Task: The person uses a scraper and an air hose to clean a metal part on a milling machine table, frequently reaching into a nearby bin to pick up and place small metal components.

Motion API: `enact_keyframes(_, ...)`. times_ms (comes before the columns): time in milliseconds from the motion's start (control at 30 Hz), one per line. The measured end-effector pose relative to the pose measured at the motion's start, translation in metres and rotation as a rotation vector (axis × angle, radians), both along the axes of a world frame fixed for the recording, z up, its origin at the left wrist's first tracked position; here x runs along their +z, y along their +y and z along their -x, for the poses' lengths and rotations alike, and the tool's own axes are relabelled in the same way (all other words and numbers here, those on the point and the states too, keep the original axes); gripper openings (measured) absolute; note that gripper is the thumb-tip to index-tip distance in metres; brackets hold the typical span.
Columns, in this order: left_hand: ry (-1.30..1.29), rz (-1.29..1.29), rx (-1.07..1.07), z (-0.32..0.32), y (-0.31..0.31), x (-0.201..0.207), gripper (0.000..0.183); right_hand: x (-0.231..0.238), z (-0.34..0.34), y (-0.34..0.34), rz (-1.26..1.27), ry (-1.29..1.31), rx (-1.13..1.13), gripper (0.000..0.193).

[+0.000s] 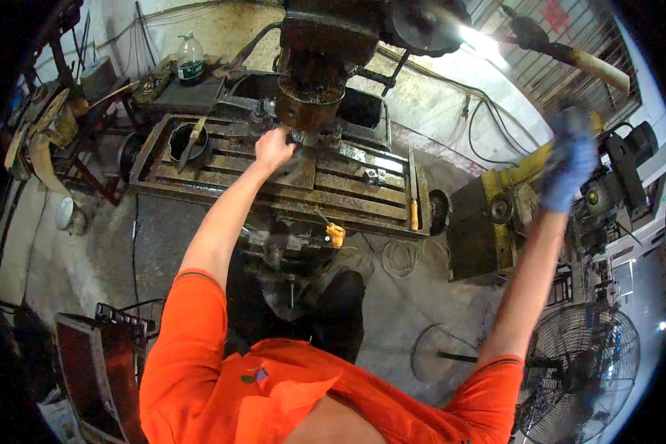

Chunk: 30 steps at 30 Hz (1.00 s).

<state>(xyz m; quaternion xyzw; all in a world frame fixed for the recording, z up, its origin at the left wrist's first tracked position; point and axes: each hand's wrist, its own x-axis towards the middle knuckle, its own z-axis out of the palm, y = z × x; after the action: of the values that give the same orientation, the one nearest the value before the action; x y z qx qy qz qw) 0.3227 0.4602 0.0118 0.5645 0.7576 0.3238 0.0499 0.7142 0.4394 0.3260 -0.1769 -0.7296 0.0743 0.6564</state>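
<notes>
My bare left hand [275, 148] is closed at the milling machine's table [274, 194], just below the dark spindle head [309, 100]. Whatever its fingers grip there is hidden. Off to the right, my right hand [570, 166], in a blue glove, is raised away from the table and smeared by motion. Its fingers cannot be made out, and a dark blur shows at its top. Small metal blocks [374, 175] sit on the slotted table, with a yellow-handled file [414, 192] lying to their right. A dark pot [189, 144] with a brush across it stands on the left end.
A yellow handle [335, 235] sticks out at the table's front edge. The machine's long lever [584, 65] reaches over at upper right. A green-yellow cabinet [485, 222] and a large fan [581, 370] stand to the right. A plastic bottle [190, 59] is behind the table.
</notes>
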Motion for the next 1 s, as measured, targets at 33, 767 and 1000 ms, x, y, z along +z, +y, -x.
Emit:
enact_keyframes(33, -0.028, -0.001, -0.009, 0.006, 0.000, -0.003, 0.037, 0.035, 0.013, 0.001, 0.015, 0.154, 0.262, 0.036)
enact_keyframes(767, -0.036, -0.046, 0.009, 0.001, 0.016, -0.015, 0.034, -0.050, 0.033, -0.069, -0.010, 0.230, -0.007, 0.037)
enact_keyframes(1000, -0.058, -0.015, 0.022, -0.004, 0.011, -0.007, 0.033, -0.067, 0.031, -0.066, -0.140, 0.078, 0.022, 0.039)
